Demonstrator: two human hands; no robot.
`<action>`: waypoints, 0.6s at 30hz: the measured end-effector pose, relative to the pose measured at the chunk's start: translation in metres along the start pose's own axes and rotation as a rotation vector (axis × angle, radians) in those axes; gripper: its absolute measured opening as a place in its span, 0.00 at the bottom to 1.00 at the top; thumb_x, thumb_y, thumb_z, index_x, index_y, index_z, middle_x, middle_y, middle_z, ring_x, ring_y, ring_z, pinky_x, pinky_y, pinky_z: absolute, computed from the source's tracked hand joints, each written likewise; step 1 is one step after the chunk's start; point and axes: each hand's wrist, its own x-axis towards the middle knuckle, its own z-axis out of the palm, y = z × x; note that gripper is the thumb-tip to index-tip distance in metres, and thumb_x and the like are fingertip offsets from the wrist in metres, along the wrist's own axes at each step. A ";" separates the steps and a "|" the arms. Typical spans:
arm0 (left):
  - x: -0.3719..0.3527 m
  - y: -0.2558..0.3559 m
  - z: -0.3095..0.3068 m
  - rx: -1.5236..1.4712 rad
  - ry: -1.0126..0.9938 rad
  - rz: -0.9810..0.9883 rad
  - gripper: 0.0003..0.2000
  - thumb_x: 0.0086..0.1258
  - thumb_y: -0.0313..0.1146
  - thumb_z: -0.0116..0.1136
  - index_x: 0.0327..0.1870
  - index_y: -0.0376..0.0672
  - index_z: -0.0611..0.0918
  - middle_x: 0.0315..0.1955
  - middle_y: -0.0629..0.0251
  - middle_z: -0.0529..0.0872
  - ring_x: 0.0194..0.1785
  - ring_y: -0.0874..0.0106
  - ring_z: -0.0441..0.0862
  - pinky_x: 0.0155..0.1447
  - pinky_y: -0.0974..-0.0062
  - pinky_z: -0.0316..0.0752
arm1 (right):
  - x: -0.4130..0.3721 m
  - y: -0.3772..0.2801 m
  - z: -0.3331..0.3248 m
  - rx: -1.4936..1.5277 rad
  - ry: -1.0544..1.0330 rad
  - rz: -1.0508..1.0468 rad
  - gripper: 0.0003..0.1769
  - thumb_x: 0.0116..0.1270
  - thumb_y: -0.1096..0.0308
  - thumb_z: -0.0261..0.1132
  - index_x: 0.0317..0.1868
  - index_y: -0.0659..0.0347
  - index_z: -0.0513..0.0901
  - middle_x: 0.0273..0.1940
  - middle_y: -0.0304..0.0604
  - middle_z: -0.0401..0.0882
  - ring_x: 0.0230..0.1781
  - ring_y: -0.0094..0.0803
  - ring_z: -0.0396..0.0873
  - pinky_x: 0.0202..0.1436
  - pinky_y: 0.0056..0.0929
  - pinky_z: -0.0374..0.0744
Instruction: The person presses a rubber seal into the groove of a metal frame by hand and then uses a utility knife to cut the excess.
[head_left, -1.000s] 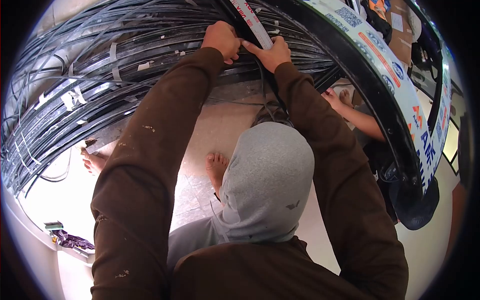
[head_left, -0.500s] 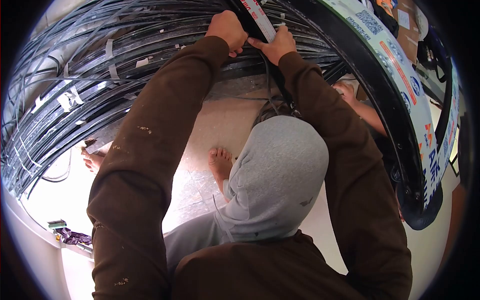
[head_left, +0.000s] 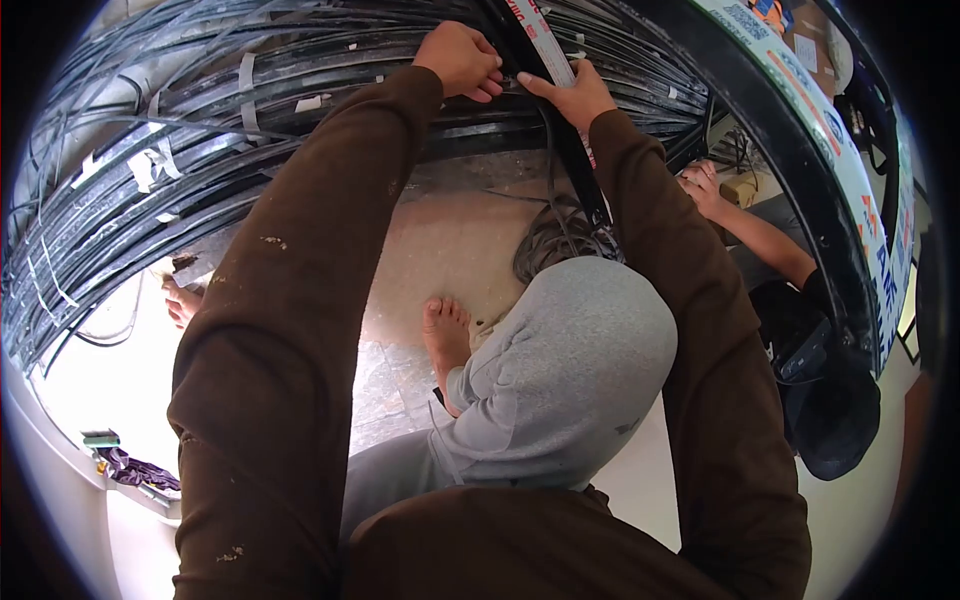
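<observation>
My left hand (head_left: 462, 62) is at the top centre, fingers curled in front of the black cable bundle (head_left: 330, 85); what its fingertips pinch is too small to make out. Just right of it, my right hand (head_left: 575, 95) lies at the black upright post (head_left: 520, 45), which carries a red and white label strip (head_left: 542, 42). Its thumb points toward my left hand and its other fingers are mostly behind the post, so its grip is hidden. A thin dark cable hangs below the hands toward a coil of cable (head_left: 545, 240).
At the right, another person's hand (head_left: 703, 188) and forearm show beside a curved black frame (head_left: 760, 140) with a printed panel. That person wears a dark cap (head_left: 835, 425). My bent grey-clad knee (head_left: 590, 350) is below centre. A purple cloth (head_left: 140, 470) lies at the lower left.
The view has shifted slightly, showing more of the coil and the other person. My left hand's fingers have loosened a little from a tighter fist, and the gap between my hands looks slightly wider.
</observation>
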 end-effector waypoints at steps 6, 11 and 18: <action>-0.005 0.006 0.006 0.060 0.081 -0.017 0.10 0.70 0.28 0.60 0.43 0.27 0.80 0.33 0.52 0.87 0.32 0.67 0.89 0.33 0.75 0.88 | 0.000 -0.001 0.010 -0.100 0.129 -0.026 0.56 0.42 0.34 0.79 0.58 0.75 0.73 0.53 0.60 0.79 0.54 0.47 0.81 0.59 0.38 0.77; -0.001 0.011 0.009 0.175 0.098 -0.031 0.09 0.69 0.28 0.62 0.39 0.28 0.80 0.30 0.54 0.87 0.29 0.69 0.88 0.30 0.75 0.87 | -0.006 -0.007 0.010 -0.127 0.153 -0.049 0.52 0.44 0.36 0.79 0.56 0.73 0.73 0.52 0.60 0.79 0.54 0.49 0.80 0.59 0.40 0.77; -0.003 0.009 0.021 0.344 0.184 0.060 0.07 0.69 0.27 0.61 0.37 0.30 0.82 0.26 0.56 0.86 0.26 0.72 0.87 0.25 0.75 0.84 | -0.012 -0.009 0.019 -0.247 0.258 -0.070 0.51 0.45 0.37 0.79 0.55 0.73 0.73 0.50 0.60 0.80 0.53 0.52 0.80 0.58 0.43 0.78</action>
